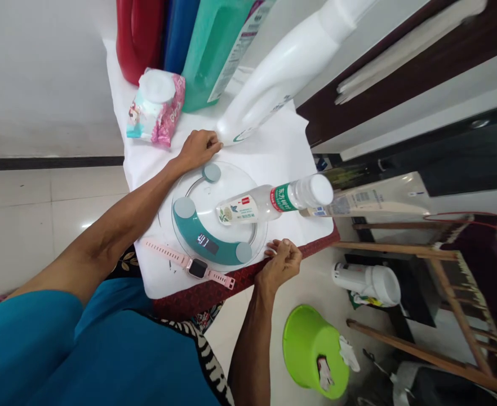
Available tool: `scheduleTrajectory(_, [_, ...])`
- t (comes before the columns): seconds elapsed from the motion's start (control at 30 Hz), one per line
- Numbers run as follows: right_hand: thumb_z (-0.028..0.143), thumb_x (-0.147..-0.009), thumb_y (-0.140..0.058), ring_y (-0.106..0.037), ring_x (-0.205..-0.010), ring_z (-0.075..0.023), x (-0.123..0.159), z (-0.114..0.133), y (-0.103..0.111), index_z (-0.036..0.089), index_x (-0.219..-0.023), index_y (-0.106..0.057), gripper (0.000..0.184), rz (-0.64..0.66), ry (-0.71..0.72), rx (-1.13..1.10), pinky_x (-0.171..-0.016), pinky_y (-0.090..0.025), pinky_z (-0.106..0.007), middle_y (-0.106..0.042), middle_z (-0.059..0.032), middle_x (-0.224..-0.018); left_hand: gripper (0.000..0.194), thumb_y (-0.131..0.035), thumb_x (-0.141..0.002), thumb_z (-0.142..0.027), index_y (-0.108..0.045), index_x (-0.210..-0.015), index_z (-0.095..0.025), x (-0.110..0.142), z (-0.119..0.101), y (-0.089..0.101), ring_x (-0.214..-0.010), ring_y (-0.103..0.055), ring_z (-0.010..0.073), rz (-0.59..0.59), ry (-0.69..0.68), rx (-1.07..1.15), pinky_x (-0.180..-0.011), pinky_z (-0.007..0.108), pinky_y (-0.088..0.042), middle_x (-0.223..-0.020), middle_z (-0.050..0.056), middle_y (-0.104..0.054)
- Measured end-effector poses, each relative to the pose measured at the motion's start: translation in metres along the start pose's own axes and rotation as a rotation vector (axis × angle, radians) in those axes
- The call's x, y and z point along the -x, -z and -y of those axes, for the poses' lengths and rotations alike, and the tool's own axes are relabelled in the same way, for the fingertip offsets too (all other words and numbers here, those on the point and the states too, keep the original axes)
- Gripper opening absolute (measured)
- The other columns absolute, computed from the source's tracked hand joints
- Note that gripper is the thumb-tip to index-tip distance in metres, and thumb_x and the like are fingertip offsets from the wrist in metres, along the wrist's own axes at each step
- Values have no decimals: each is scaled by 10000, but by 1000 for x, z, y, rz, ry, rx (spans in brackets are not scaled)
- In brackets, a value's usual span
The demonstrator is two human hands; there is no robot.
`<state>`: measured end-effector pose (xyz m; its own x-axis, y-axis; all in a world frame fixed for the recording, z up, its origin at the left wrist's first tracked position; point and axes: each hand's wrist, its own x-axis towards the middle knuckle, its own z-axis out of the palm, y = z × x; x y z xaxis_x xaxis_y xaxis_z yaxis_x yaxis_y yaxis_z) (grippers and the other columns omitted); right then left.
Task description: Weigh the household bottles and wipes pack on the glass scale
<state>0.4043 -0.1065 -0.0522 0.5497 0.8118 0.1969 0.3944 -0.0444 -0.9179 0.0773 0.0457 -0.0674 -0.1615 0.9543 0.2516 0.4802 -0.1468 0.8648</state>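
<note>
Right fingers (291, 255) near table edge (316, 245), bottle (251, 207) on scale (191, 230)

The left hand (200, 150) had room to pass between the white jug (279, 73) and the clear bottle (248, 208), which blocked the middle of the scale (191, 231). The watch (197, 268) obstructed its near side.

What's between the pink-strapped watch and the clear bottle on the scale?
Head view: from the watch, the scale's teal band with its lit display, then clear glass up to the bottle.
</note>
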Motion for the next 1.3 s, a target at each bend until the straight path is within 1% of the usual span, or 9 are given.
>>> scheduleTrajectory(0.17, [598, -679, -939, -681, -1358, -321, 9, 73, -16, 265, -1401, -535, 892, 294, 296, -60, -1078, -590, -523, -674, -139, -1432, 441, -572, -1074, -416, -469, -693, -218, 5, -13, 16, -716, -526, 190, -305, 0, -27, -781, 369, -429, -676, 23, -510])
scheduleTrajectory(0.3, [534, -694, -966, -740, -1253, -312, 22, 111, -47, 232, -1339, -597, 802, 399, 302, -52, -1100, -592, -528, -742, -138, -1346, 548, -436, -1143, -505, -467, -674, -222, 16, -15, 31, -705, -550, 193, -517, 37, -7, -770, 373, -456, -670, 32, -512])
scheduleTrajectory(0.37, [551, -729, -933, -781, -1074, -294, 25, 118, -60, 204, -1230, -665, 666, 367, 312, -11, -1012, -635, -500, -795, -117, -1173, 560, -446, -1134, -510, -482, -657, -220, 21, -15, 32, -693, -558, 203, -443, 52, -31, -752, 373, -451, -645, 38, -514])
scheduleTrajectory(0.43, [564, -740, -915, -783, -968, -283, 26, 124, -69, 190, -1158, -707, 599, 334, 347, 19, -942, -659, -482, -809, -102, -1072, 533, -505, -1103, -488, -517, -644, -216, 25, -17, 30, -719, -594, 233, -234, 87, -122, -746, 376, -441, -635, 59, -547])
scheduleTrajectory(0.5, [564, -750, -911, -784, -964, -284, 24, 135, -76, 179, -1156, -722, 591, 301, 402, -4, -931, -667, -484, -810, -109, -1072, 468, -550, -1070, -433, -587, -661, -208, 26, -20, 28, -806, -661, 288, -31, 140, -243, -766, 389, -441, -695, 105, -635])
scheduleTrajectory(0.57, [570, -777, -902, -785, -1041, -295, 21, 151, -88, 180, -1205, -716, 608, 280, 478, -62, -983, -662, -510, -801, -128, -1151, 423, -541, -1062, -388, -669, -707, -199, 26, -23, 27, -909, -711, 340, 60, 187, -323, -795, 408, -448, -799, 155, -714])
scheduleTrajectory(0.77, [611, -892, -804, -748, -1214, -306, 3, 197, -168, 243, -1293, -641, 568, 395, 664, -124, -1088, -623, -536, -762, -111, -1204, 393, -508, -1044, -300, -767, -768, -196, 42, -33, 38, -931, -744, 348, 80, 272, -370, -755, 403, -434, -853, 180, -765])
scheduleTrajectory(1.0, [492, -925, -790, -720, -1205, -293, -7, 187, -265, 225, -1253, -579, 473, 555, 661, 45, -1109, -573, -501, -759, -128, -1236, 389, -488, -1049, -323, -734, -772, -203, 72, -39, 45, -880, -742, 320, 57, 333, -407, -671, 383, -331, -916, 169, -801])
scheduleTrajectory(1.3, [386, -994, -769, -625, -1428, -336, 4, 189, -293, 72, -1474, -503, 632, 639, 523, 159, -1238, -501, -526, -666, -263, -1465, 370, -499, -1039, -350, -669, -732, -232, 78, -32, 45, -806, -703, 289, -57, 287, -379, -681, 370, -301, -809, 117, -764])
